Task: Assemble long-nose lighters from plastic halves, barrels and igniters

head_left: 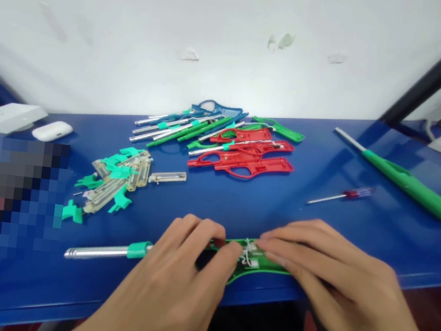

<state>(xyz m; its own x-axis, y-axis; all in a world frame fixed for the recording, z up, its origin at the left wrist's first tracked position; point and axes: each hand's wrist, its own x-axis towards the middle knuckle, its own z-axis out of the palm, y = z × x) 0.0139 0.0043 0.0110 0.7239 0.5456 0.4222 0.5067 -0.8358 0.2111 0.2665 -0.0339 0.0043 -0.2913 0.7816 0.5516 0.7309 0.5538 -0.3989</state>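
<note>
An opened green lighter (237,281) with a long metal barrel lies along the table's front edge, barrel pointing left. Its half shell shows white wires and small pale parts inside. My left hand (183,267) is closed over the handle's middle, thumb and fingers curled around the loop opening. From the right, my right hand (331,274) presses its fingertips together onto the pale parts inside the green shell. What exactly lies under those fingertips is hidden. A teal collar (139,250) sits on the barrel just left of my left hand.
Clear fuel tanks and teal triggers (118,172) are heaped at left. Red, green and blue shells with metal barrels (216,133) pile up by the wall. A small screwdriver (344,194) and a whole green lighter (410,182) lie right. A white earbud case (52,131) is far left.
</note>
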